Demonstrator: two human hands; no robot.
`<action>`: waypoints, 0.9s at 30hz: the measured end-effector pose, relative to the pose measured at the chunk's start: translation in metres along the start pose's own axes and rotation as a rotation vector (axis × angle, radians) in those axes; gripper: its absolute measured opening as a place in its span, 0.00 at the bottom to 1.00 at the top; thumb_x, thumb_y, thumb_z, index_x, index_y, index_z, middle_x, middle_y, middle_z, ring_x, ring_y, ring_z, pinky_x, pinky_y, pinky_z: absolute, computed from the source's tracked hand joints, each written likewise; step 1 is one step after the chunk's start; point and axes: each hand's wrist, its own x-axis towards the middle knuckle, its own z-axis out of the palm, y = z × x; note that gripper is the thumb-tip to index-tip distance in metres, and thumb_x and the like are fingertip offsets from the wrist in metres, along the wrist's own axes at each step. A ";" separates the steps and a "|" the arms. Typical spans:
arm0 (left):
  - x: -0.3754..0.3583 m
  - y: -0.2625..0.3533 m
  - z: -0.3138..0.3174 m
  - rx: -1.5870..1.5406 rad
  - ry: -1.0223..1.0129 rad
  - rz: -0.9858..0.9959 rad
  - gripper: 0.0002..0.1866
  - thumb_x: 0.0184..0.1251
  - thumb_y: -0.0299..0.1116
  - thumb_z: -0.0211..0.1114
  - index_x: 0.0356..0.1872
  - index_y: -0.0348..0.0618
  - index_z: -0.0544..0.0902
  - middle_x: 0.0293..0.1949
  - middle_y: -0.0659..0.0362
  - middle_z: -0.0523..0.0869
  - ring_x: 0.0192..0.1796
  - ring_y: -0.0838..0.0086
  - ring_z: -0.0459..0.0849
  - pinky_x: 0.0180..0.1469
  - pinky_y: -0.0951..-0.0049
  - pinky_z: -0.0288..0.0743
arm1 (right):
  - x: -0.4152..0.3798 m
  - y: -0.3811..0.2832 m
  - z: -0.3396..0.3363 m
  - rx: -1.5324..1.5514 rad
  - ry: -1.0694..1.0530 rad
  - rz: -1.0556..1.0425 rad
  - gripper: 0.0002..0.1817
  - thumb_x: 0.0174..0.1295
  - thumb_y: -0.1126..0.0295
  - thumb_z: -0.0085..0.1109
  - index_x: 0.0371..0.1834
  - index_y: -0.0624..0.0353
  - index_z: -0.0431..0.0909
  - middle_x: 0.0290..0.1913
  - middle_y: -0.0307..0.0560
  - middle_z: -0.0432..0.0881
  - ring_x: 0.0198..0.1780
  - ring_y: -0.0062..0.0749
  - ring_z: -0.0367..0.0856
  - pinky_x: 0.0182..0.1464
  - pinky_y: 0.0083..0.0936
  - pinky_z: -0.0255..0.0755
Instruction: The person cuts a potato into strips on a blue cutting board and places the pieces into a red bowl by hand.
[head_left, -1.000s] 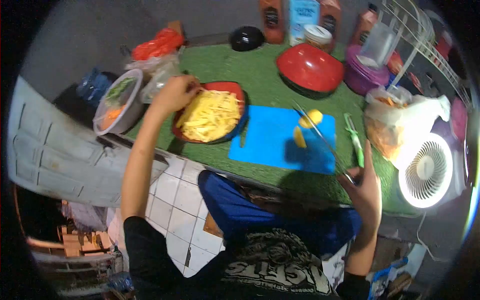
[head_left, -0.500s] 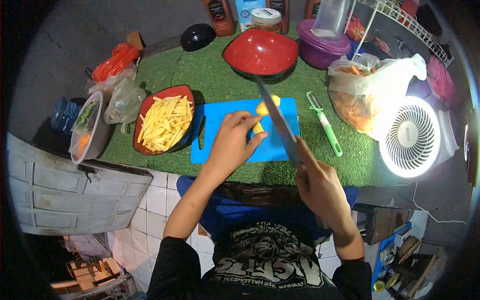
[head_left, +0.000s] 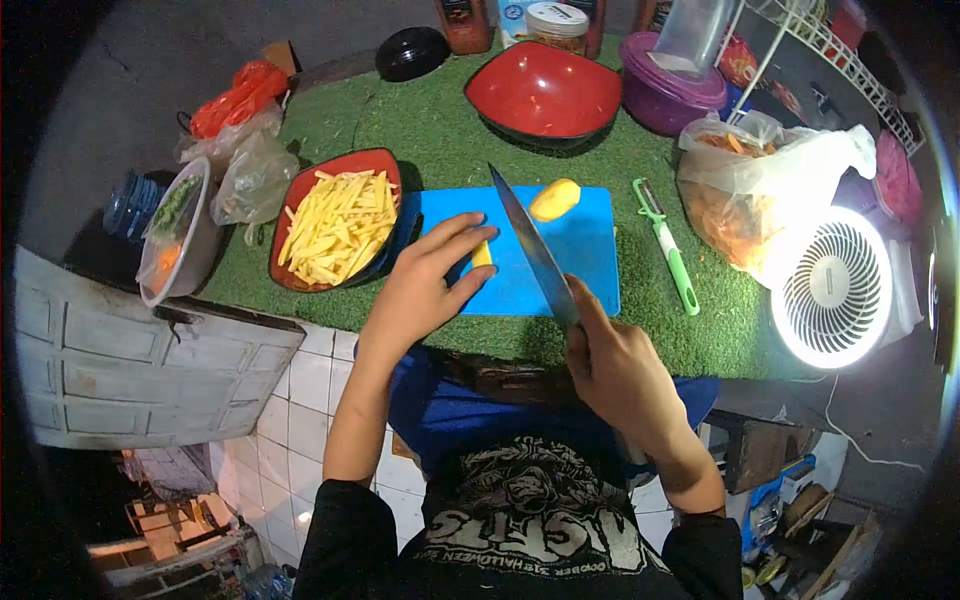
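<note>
My left hand (head_left: 425, 285) is closed on a pale yellow potato piece (head_left: 482, 255), fingertips and thumb on either side of it. The piece rests on the left part of a blue cutting board (head_left: 595, 285). In my right hand (head_left: 630, 375) is a kitchen knife (head_left: 535, 245), its blade slanting over the board, tip away from me and to the left. A gap separates the blade from the held piece. Beyond the blade, near the board's far edge, lies a larger peeled potato (head_left: 555, 200). Left of the board, potato sticks (head_left: 340, 225) fill a red-and-black bowl (head_left: 375, 161).
Behind the board stands a red bowl (head_left: 545, 90). To the right are a green-and-white peeler (head_left: 665, 245), a plastic bag (head_left: 725, 205) with peelings and a lit round fan (head_left: 830, 285). A white tub (head_left: 200, 235) with vegetables stands at far left.
My left hand has moved left across the board with the potato piece, away from the knife. The blade has shifted slightly left, and the larger potato now shows fully. The camera view has shifted a little.
</note>
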 end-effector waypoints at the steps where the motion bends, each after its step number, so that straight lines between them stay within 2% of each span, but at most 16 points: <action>1: -0.001 0.000 0.000 -0.012 0.047 -0.029 0.21 0.61 0.33 0.75 0.56 0.40 0.86 0.58 0.49 0.85 0.60 0.54 0.83 0.65 0.58 0.75 | 0.003 -0.007 0.001 -0.023 -0.006 -0.013 0.38 0.63 0.76 0.57 0.77 0.69 0.53 0.32 0.68 0.82 0.34 0.68 0.83 0.41 0.57 0.76; 5: -0.001 -0.010 0.000 0.103 0.016 -0.017 0.21 0.60 0.36 0.76 0.54 0.40 0.87 0.58 0.49 0.84 0.61 0.53 0.81 0.65 0.57 0.74 | 0.014 -0.014 0.013 0.006 -0.012 -0.023 0.40 0.63 0.75 0.57 0.78 0.71 0.50 0.32 0.70 0.82 0.32 0.70 0.83 0.40 0.57 0.76; 7: -0.003 -0.009 0.010 0.202 0.139 -0.081 0.20 0.57 0.36 0.78 0.50 0.40 0.90 0.59 0.51 0.85 0.61 0.54 0.82 0.63 0.58 0.76 | 0.020 -0.010 0.024 -0.120 0.214 -0.286 0.42 0.62 0.77 0.56 0.78 0.73 0.48 0.32 0.72 0.82 0.31 0.70 0.83 0.39 0.57 0.77; 8: -0.004 -0.010 0.013 0.202 0.143 -0.085 0.20 0.57 0.36 0.78 0.50 0.40 0.90 0.59 0.51 0.85 0.61 0.54 0.82 0.63 0.58 0.76 | 0.024 -0.011 0.026 -0.121 0.210 -0.289 0.42 0.62 0.77 0.56 0.78 0.73 0.48 0.32 0.72 0.82 0.31 0.70 0.83 0.39 0.57 0.77; 10: -0.005 -0.011 0.019 0.194 0.207 -0.084 0.18 0.57 0.35 0.79 0.48 0.39 0.90 0.59 0.51 0.85 0.61 0.54 0.82 0.63 0.58 0.75 | 0.030 -0.013 0.027 -0.070 0.073 -0.174 0.43 0.60 0.79 0.54 0.79 0.74 0.47 0.31 0.73 0.81 0.29 0.70 0.82 0.36 0.56 0.78; 14: -0.008 -0.013 0.018 0.179 0.215 -0.071 0.18 0.57 0.35 0.79 0.48 0.39 0.90 0.58 0.51 0.86 0.61 0.54 0.82 0.64 0.58 0.75 | 0.037 -0.013 0.032 -0.164 0.146 -0.295 0.43 0.59 0.79 0.53 0.79 0.75 0.48 0.27 0.70 0.81 0.27 0.67 0.83 0.33 0.54 0.79; 16: -0.009 -0.013 0.016 0.086 0.209 -0.089 0.18 0.57 0.34 0.78 0.48 0.40 0.91 0.58 0.51 0.86 0.61 0.54 0.82 0.64 0.58 0.74 | 0.038 -0.024 0.023 -0.222 -0.002 -0.149 0.43 0.59 0.77 0.54 0.79 0.74 0.48 0.24 0.67 0.81 0.24 0.63 0.84 0.31 0.53 0.80; 20: -0.010 -0.013 0.018 0.077 0.221 -0.104 0.17 0.57 0.34 0.78 0.48 0.41 0.91 0.60 0.51 0.85 0.62 0.54 0.82 0.65 0.58 0.74 | 0.041 -0.024 0.024 -0.194 0.002 -0.158 0.43 0.59 0.77 0.54 0.79 0.74 0.49 0.22 0.65 0.81 0.24 0.61 0.84 0.29 0.53 0.80; 23: -0.010 -0.011 0.018 0.088 0.233 -0.116 0.17 0.57 0.34 0.79 0.48 0.41 0.91 0.58 0.52 0.85 0.60 0.55 0.82 0.64 0.59 0.74 | 0.041 -0.033 0.022 -0.205 -0.041 -0.110 0.42 0.59 0.77 0.53 0.79 0.73 0.50 0.22 0.65 0.81 0.24 0.60 0.85 0.30 0.52 0.80; 25: -0.011 -0.008 0.017 0.126 0.249 -0.114 0.17 0.55 0.32 0.79 0.46 0.41 0.91 0.53 0.53 0.84 0.57 0.57 0.81 0.60 0.61 0.75 | 0.041 -0.036 0.022 -0.205 -0.092 -0.051 0.42 0.62 0.78 0.55 0.79 0.74 0.48 0.24 0.65 0.81 0.25 0.61 0.82 0.35 0.52 0.78; 27: -0.010 -0.011 0.016 0.101 0.234 -0.109 0.16 0.55 0.31 0.79 0.46 0.41 0.91 0.50 0.54 0.83 0.55 0.58 0.81 0.59 0.61 0.75 | 0.046 -0.036 0.028 -0.276 -0.069 -0.083 0.41 0.61 0.77 0.54 0.78 0.77 0.50 0.23 0.66 0.82 0.25 0.60 0.84 0.32 0.50 0.80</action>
